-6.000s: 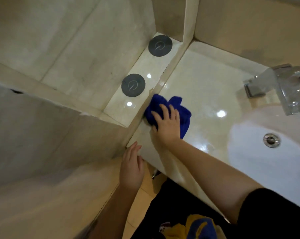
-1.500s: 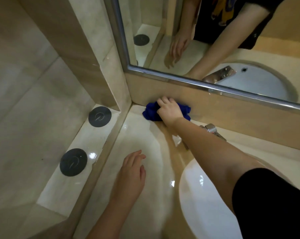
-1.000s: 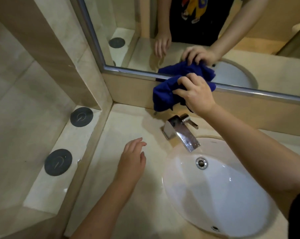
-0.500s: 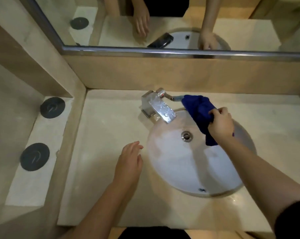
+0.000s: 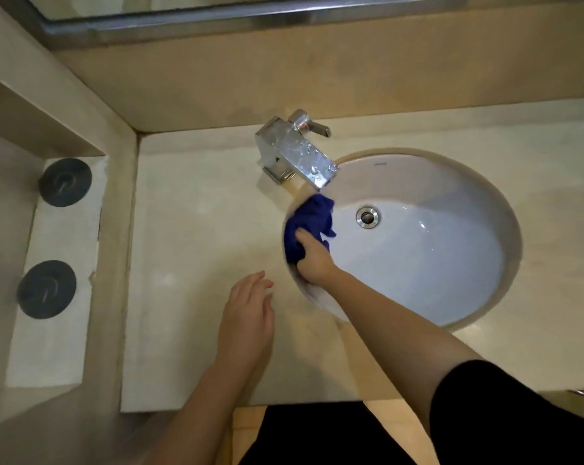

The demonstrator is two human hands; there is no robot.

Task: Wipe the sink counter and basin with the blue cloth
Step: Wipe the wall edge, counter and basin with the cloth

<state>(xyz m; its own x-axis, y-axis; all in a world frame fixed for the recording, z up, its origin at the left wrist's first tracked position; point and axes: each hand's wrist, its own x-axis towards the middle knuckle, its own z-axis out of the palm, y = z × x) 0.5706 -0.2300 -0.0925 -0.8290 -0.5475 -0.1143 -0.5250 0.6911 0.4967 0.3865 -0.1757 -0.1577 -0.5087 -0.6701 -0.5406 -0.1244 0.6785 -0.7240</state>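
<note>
Right hand (image 5: pixel 312 260) bunches the blue cloth (image 5: pixel 305 224) against the basin (image 5: pixel 451 256) left wall; left hand (image 5: pixel 248 317) open, empty, on the counter (image 5: pixel 196 229). Risk: loose cloth tail snags the faucet (image 5: pixel 297 156) spout or drain (image 5: pixel 367 216), leaving patches unwiped.

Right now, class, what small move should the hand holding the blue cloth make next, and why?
Probably sweep the bunched blue cloth along the white oval basin's wall toward the round metal drain: the right hand presses it only at the left rim, beneath the chrome tap.
</note>
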